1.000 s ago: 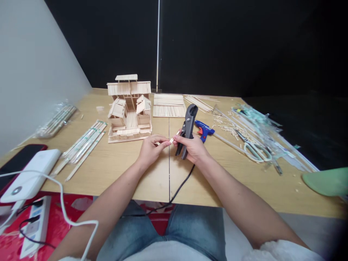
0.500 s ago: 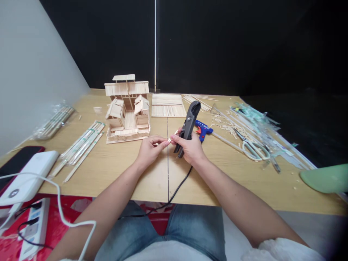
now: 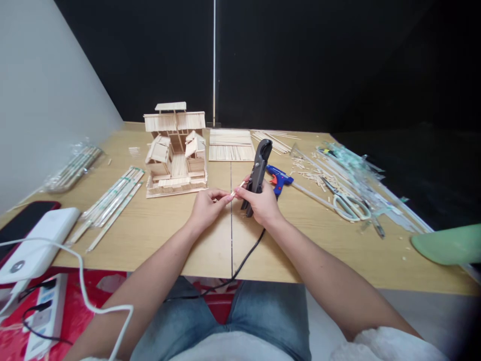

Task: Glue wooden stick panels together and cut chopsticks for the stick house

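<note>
My left hand (image 3: 206, 208) is closed, thumb and forefinger pinching the end of short thin wooden sticks (image 3: 238, 189). Opposite it, the fingertips of my right hand (image 3: 267, 204) touch the same sticks. A black hand cutter (image 3: 259, 168) is held upright in that right hand, its rounded end pointing up; its lower part is partly covered by the fingers. Behind the left hand stands a model house of wooden sticks (image 3: 178, 183), and a flat stick panel (image 3: 231, 152) lies beyond. Just right of the cutter is a blue glue gun (image 3: 278, 179) with its black cable.
Scissors (image 3: 349, 206) lie right among cut stick bits (image 3: 315, 176) and clear plastic wrappers (image 3: 353, 163). Wrapped stick bundles (image 3: 112, 200), a white power bank (image 3: 45, 243) and a phone (image 3: 22, 223) are left. A green object (image 3: 447, 244) sits at the right edge.
The cutter has shifted slightly left and turned a little in my right hand. The sticks stay between the fingertips of both hands; the view has moved slightly.
</note>
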The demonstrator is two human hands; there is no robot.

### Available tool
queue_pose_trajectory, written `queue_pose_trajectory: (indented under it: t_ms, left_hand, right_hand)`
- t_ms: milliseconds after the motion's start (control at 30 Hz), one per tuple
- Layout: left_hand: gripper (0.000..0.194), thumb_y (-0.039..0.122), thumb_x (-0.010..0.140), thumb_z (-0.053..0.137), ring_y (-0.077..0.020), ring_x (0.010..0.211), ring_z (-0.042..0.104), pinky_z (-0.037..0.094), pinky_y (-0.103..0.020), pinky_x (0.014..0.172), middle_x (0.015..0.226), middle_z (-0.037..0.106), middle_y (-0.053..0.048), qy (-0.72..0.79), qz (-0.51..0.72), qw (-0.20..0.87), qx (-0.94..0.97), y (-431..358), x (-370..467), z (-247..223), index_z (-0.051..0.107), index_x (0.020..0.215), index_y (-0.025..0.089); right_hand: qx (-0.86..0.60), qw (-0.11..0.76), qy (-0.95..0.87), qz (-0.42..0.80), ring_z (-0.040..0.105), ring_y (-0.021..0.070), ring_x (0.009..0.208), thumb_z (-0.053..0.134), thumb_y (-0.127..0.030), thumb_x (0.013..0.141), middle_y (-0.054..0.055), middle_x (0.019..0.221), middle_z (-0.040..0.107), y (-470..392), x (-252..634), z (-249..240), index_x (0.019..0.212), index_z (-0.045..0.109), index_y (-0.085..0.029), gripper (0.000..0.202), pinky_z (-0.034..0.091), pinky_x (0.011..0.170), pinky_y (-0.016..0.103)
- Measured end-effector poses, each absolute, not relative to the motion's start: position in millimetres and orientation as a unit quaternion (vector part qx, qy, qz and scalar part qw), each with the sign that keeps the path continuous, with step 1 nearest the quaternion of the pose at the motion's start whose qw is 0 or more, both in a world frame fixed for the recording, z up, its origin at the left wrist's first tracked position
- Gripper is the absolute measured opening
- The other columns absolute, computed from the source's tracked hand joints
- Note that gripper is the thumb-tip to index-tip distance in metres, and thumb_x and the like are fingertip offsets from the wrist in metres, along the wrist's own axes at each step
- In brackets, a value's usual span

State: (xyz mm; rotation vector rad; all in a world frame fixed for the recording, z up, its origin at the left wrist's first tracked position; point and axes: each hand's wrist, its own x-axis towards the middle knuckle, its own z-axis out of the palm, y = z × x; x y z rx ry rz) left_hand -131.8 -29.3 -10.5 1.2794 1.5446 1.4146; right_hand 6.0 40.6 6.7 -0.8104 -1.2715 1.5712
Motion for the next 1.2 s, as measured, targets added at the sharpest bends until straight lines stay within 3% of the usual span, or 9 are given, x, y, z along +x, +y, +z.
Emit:
queue_pose_trajectory:
  t_ms: [167,433,1000,1200]
  left_hand:
    - [0.029,0.043,0.079,0.069,-0.0153,0.063,0.062,0.046,-0.026,0.057,0.074,0.074,-0.006,0.614,0.538,0.272,0.51,-26.2,-136.6,-15.3,0.077,0.083,0.016]
    - [0.018,0.028,0.086,0.06,-0.0157,0.069,0.06,0.047,-0.028,0.069,0.076,0.068,-0.005,0.655,0.469,0.009,0.592,-30.9,-158.7,-6.8,0.072,0.078,0.017]
    - [0.025,0.029,0.092,0.052,-0.0175,0.077,0.061,0.045,-0.028,0.071,0.085,0.068,-0.008,0.661,0.382,-0.041,0.645,-35.1,-153.9,-8.7,0.073,0.086,0.016]
    - [0.022,0.026,0.091,0.053,-0.0187,0.077,0.061,0.041,-0.029,0.064,0.087,0.069,-0.008,0.686,0.311,-0.04,0.657,-36.8,-146.1,-8.0,0.072,0.083,0.017]
  right_hand:
    - [-0.335,0.417,-0.547,0.644,0.063,0.0128,0.064,0.085,-0.042,0.058,-0.005,0.07,0.062,48.7,12.5,10.0,0.089,0.053,-0.021,0.05,0.054,0.066,0.029]
    - [-0.36,0.104,-0.694,0.615,0.063,0.0138,0.061,0.076,-0.058,0.071,0.004,0.067,0.067,61.9,46.2,35.6,0.076,0.061,-0.014,0.046,0.05,0.059,0.026]
    - [-0.39,0.006,-0.665,0.637,0.061,0.0131,0.052,0.069,-0.066,0.074,0.001,0.057,0.061,36.8,32.8,37.2,0.068,0.055,-0.017,0.052,0.05,0.051,0.024]
    - [-0.418,-0.029,-0.695,0.584,0.05,0.0086,0.04,0.07,-0.052,0.079,-0.004,0.045,0.05,33.0,35.9,33.1,0.055,0.046,-0.018,0.048,0.037,0.041,0.021]
